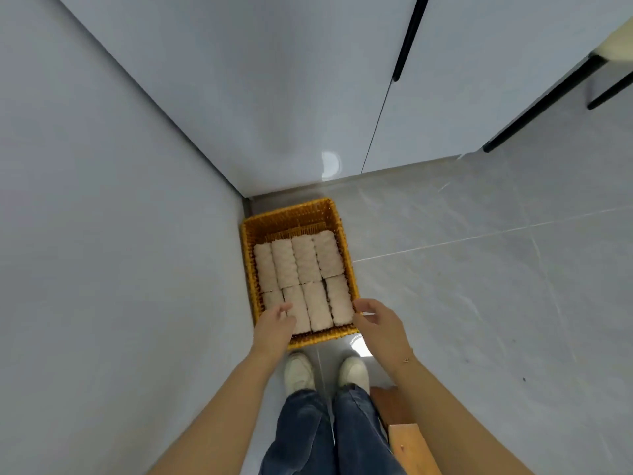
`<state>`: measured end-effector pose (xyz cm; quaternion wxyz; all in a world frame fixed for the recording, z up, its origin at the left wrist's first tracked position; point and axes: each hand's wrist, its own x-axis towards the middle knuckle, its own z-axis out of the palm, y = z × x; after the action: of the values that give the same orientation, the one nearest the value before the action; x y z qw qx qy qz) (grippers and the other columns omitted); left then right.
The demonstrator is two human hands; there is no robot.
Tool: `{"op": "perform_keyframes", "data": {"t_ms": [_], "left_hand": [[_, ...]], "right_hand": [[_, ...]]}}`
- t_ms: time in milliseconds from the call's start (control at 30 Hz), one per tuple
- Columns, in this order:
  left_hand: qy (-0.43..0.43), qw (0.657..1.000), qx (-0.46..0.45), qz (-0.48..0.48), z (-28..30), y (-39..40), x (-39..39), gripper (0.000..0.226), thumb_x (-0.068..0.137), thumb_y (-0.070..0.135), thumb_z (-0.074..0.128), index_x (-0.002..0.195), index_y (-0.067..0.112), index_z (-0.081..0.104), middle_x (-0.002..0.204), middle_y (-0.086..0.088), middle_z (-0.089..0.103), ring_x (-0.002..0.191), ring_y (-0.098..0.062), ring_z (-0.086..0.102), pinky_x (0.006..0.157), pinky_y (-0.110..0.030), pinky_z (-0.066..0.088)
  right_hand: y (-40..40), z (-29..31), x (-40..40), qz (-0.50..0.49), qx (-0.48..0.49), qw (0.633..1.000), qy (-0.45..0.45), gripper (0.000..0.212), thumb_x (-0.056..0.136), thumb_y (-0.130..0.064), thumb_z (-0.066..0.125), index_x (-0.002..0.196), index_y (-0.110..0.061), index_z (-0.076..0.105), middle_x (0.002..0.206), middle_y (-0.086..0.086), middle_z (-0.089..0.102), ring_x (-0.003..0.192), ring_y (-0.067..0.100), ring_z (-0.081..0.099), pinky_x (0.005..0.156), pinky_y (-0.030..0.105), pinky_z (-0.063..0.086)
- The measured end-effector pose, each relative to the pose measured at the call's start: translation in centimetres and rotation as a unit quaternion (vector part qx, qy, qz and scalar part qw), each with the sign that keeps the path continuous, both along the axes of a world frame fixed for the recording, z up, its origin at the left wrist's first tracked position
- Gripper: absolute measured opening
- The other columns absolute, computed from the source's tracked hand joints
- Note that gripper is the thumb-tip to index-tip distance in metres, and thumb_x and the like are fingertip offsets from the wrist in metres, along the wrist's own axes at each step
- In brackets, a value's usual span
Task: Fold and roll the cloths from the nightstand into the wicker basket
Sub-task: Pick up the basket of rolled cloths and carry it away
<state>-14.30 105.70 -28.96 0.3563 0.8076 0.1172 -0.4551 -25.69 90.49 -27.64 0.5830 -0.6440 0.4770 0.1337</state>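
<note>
Basket (294, 219) of yellow wicker sat on the floor (479, 269) in the corner where the left wall (102, 200) met the white cabinet (274, 97) at the far side. Inside it lay eight rolled cloths (301, 269), cream and knobbly, in two rows of four: a far row and a near row, packed side by side and touching. A strip of the basket's bottom showed bare beyond the far row.

The left hand (274, 325) hovered over the near left corner of the basket, fingers loosely spread and holding nothing, its tips over the near-left roll; whether they touched it could not be told. The right hand (378, 322) was at the near right corner, fingers lightly curled but apart, gripping nothing, the tips just beside the rim and the near-right roll. A thin bracelet (407, 360) circled the right wrist.

Below the hands stood two white shoes (299, 371) under blue jeans (308, 433), just near of the basket. A wooden edge (404, 437) showed to the right of the legs. Black chair legs (534, 111) stood at the far right.
</note>
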Motion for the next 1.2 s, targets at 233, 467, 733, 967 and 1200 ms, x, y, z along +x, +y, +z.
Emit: {"op": "perform_keyframes", "data": {"t_ms": [233,467,733,967,1200], "left_hand": [[-0.168,0.98,0.096,-0.038,-14.1,0.3,1.7,0.052,0.088,0.007,0.053,0.139,0.007,0.042,0.139,-0.012,0.042,0.127,-0.027,0.041,0.112,-0.038,0.032],[-0.295,0.934,0.164,-0.117,-23.9,2.4,3.6,0.071,0.086,0.006,0.06,0.148,0.001,0.026,0.155,-0.023,0.019,0.143,-0.036,0.019,0.12,-0.044,0.016],[-0.355,0.915,0.171,-0.086,-27.0,2.3,3.7,0.075,0.086,0.007,0.06,0.15,0.004,0.021,0.157,-0.022,0.014,0.146,-0.033,0.012,0.118,-0.034,0.005],[-0.305,0.94,0.137,-0.073,-23.1,2.4,4.9,0.077,0.091,0.011,0.059,0.152,0.005,0.012,0.156,-0.02,0.016,0.144,-0.033,0.016,0.12,-0.043,0.014],[-0.213,0.975,0.063,0.0,-8.5,0.2,4.1,0.066,0.096,0.026,0.057,0.151,0.02,0.022,0.144,0.002,0.041,0.13,-0.018,0.043,0.103,-0.035,0.037]], "right_hand": [[-2.3,-13.9,3.0,0.059,-0.043,0.995,0.061,0.042,0.093,-0.012,0.054,0.134,-0.008,0.048,0.134,0.011,0.049,0.12,0.024,0.048,0.09,0.025,0.037],[-2.4,-25.1,5.1,0.103,-0.134,0.982,0.088,0.063,0.093,-0.022,0.054,0.148,-0.009,0.027,0.147,0.01,0.037,0.133,0.029,0.039,0.101,0.038,0.037],[-3.0,-30.9,6.5,0.08,-0.244,0.957,0.134,0.024,0.099,-0.032,0.043,0.103,-0.01,0.054,0.081,0.005,0.056,0.078,0.03,0.057,0.058,0.032,0.032],[-4.4,-25.5,4.7,0.136,-0.276,0.947,0.095,0.039,0.099,-0.038,0.043,0.072,-0.011,0.046,0.061,-0.001,0.047,0.06,0.023,0.047,0.053,0.032,0.03],[-6.7,-10.6,-0.7,0.043,-0.247,0.959,0.132,0.047,0.098,-0.037,0.048,0.059,-0.015,0.034,0.054,0.001,0.042,0.053,0.021,0.044,0.046,0.03,0.024]]}}
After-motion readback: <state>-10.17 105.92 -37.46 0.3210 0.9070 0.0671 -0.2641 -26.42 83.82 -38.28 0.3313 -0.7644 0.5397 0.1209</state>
